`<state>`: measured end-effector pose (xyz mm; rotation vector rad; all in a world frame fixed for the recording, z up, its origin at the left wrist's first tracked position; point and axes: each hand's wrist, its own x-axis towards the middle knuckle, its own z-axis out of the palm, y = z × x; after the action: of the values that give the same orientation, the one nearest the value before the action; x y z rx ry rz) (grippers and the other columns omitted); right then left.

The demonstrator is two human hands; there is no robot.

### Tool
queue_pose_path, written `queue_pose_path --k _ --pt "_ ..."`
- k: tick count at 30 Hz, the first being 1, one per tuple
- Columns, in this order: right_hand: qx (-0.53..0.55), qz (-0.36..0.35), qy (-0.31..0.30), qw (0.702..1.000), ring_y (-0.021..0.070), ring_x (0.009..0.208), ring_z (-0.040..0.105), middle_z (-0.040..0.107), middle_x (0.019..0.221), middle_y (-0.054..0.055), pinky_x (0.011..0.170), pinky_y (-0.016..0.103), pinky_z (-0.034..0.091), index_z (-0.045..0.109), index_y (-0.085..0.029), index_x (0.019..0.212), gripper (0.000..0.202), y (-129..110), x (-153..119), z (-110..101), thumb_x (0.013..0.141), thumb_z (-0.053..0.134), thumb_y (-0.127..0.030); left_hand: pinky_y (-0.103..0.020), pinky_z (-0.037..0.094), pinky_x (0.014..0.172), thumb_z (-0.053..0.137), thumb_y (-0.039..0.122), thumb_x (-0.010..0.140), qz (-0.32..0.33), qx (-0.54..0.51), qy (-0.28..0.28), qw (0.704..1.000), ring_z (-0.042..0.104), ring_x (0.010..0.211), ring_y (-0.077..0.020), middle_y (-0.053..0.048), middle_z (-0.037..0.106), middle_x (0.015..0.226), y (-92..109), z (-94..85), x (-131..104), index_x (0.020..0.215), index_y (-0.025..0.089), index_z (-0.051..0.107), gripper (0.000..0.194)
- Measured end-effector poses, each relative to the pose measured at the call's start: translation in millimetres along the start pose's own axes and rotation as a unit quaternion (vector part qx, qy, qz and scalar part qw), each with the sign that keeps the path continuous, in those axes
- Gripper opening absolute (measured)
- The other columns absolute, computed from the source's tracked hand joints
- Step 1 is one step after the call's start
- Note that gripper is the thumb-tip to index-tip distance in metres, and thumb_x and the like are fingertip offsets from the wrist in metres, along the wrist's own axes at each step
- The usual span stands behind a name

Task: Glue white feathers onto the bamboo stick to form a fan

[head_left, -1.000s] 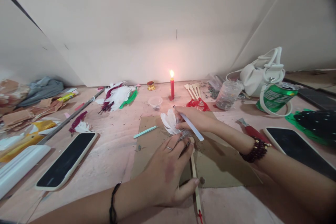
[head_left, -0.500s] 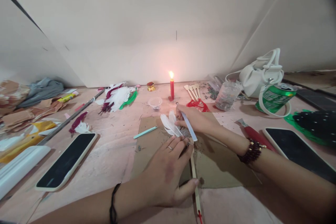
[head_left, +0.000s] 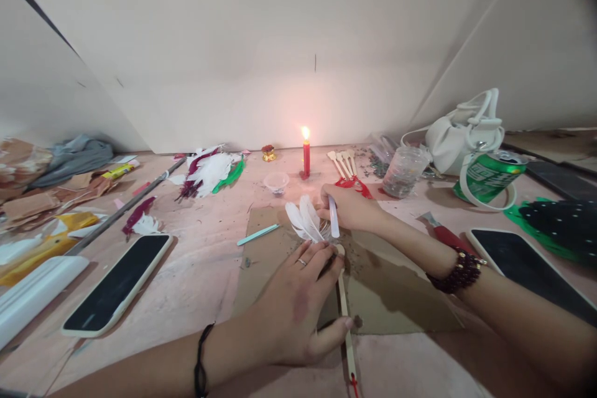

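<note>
My left hand (head_left: 298,301) lies over the lower ends of white feathers (head_left: 308,219) and a thin wooden handle (head_left: 344,305). Its fingers press down around the handle's rounded top, and the thumb rests across the shaft. Together they look like a small feather fan; the join is hidden under my fingers. My right hand (head_left: 347,206), closed, grips a pale lavender flat tool (head_left: 334,217) just right of the feathers, its lower end pointing down at them. Under the work is brown cardboard (head_left: 405,298), with mint tweezers (head_left: 258,235) at the left.
Behind stands a lit red candle (head_left: 306,160), near a small clear dish (head_left: 277,183). Wooden handles with red tassels (head_left: 345,165), a plastic cup (head_left: 405,171), a green can (head_left: 492,175) and a phone (head_left: 532,270) are right; another phone (head_left: 119,286) and feathers (head_left: 209,171) are left.
My right hand has shifted slightly right and turned, so the lavender tool stands more upright and its lower end is higher. My left hand stays in place.
</note>
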<state>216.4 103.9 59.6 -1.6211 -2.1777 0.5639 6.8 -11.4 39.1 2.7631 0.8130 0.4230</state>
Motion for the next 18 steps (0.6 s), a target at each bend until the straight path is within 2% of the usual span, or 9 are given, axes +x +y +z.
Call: queue_pose_path --k 6,10,13,18 --pt "0.013 -0.018 -0.009 1.000 0.0180 0.071 0.057 0.066 0.081 0.001 0.064 0.028 0.038 0.048 -0.025 0.088 0.026 -3.0 -1.5 -7.3 0.089 0.073 -0.028 -0.064 0.034 0.132 0.069 0.047 0.094 0.005 -0.018 0.018 1.000 0.055 0.146 -0.0409 -0.021 0.060 0.153 0.7 -0.6 0.3 0.154 0.015 0.052 0.070" --pt "0.026 0.001 -0.066 0.997 0.0196 0.073 0.061 0.066 0.079 0.000 0.063 0.028 0.039 0.048 -0.025 0.086 0.037 -4.0 -1.7 -9.3 0.080 0.084 -0.032 -0.062 0.034 0.132 0.069 0.046 0.095 0.004 -0.022 0.024 0.999 0.054 0.145 -0.0399 -0.020 0.059 0.153 0.9 -0.9 -0.4 0.152 0.016 0.054 0.066" --pt "0.068 0.001 -0.109 0.992 0.0201 0.075 0.063 0.068 0.080 0.000 0.063 0.028 0.040 0.048 -0.025 0.084 0.041 -5.6 -3.0 -7.2 0.075 0.087 -0.028 -0.062 0.032 0.133 0.069 0.047 0.095 0.003 -0.017 0.017 1.000 0.054 0.145 -0.0396 -0.020 0.059 0.152 0.6 -0.8 -1.3 0.153 0.014 0.053 0.069" --pt "0.154 -0.017 -0.132 0.979 0.0173 0.079 0.063 0.069 0.084 -0.002 0.065 0.026 0.041 0.046 -0.024 0.083 0.036 1.0 -2.0 -0.4 0.074 0.080 -0.015 -0.063 0.031 0.133 0.069 0.046 0.095 0.006 -0.015 0.016 1.000 0.052 0.147 -0.0398 -0.021 0.058 0.155 0.0 -0.1 -1.4 0.157 0.013 0.050 0.073"
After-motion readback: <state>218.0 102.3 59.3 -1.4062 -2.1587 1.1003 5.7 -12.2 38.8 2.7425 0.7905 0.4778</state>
